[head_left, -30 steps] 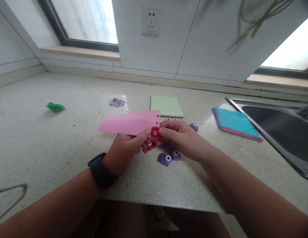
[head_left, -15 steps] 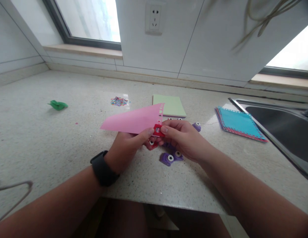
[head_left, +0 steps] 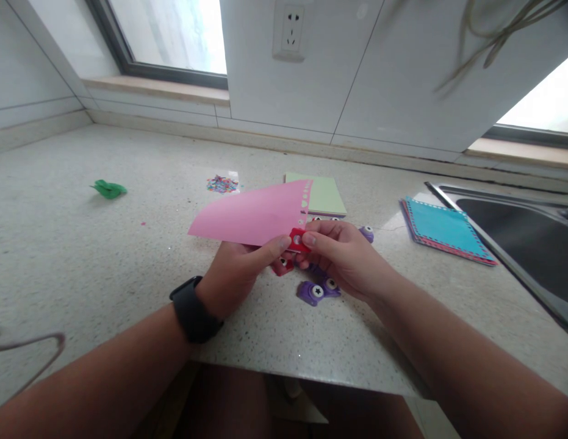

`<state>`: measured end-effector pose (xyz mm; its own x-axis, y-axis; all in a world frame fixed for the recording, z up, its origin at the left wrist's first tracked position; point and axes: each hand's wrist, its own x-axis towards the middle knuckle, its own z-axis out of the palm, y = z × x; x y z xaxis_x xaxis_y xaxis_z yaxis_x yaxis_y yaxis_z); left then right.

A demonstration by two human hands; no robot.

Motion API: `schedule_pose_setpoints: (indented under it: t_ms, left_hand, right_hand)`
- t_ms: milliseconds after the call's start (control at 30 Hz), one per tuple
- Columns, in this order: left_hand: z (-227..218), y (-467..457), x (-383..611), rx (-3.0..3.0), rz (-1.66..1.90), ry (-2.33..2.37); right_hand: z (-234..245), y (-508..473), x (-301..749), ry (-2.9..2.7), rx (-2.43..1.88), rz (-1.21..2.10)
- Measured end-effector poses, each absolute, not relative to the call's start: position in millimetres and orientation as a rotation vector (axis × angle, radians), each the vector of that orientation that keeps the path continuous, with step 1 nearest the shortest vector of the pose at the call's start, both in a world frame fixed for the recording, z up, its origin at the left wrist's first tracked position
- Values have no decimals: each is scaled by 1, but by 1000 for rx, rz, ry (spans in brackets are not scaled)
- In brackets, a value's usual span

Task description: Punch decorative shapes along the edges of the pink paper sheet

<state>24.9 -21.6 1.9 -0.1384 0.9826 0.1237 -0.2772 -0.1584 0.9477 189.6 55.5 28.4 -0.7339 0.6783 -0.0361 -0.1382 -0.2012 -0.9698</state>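
A sheet of pink paper (head_left: 247, 213) is held up at a slant over the counter, with a row of small punched shapes along its right edge. My left hand (head_left: 240, 265) is closed on the paper's lower edge, its thumb against a red craft punch (head_left: 298, 239). My right hand (head_left: 345, 253) pinches that punch at the paper's corner, thumb on top. Beneath the hands lie several more punches, including a purple punch (head_left: 311, 292) with a star on its button and a red punch (head_left: 282, 266) partly hidden by fingers.
Behind the paper is a stack of pale green paper (head_left: 327, 192). Left of it sit a pile of coloured confetti (head_left: 222, 184) and a crumpled green piece (head_left: 108, 189). On the right, a stack of cards topped with blue (head_left: 448, 228) lies beside a sink (head_left: 517, 238).
The pink paper's upper right corner has risen a little and its sheet bows more. Both hands keep their grip on paper and punch. The view has shifted slightly.
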Motion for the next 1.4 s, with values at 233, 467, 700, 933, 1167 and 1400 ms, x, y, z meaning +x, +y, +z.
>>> schedule_pose_setpoints:
  t_ms: [233,467,700,933,1167,1400]
  left_hand:
    - [3,-23,31,983,1526,1015]
    - [7,-23,35,1010,1605,1023]
    - [6,-27,39,993,1640,1134]
    - [6,-30,43,982,1663,1146]
    - [10,-33,47,968,1645,1133]
    - [11,-31,46,952,1622,1065]
  right_hand:
    - [23,54,190,-1551,-727,1853]
    - [27,54,188,-1549,-671,1910]
    - [27,50,187,-1518,-676,1954]
    - [25,49,186,-1512,-610,2011]
    - [23,48,182,-1409,-565,2074]
    - [24,45,179,-1355,-553,2056]
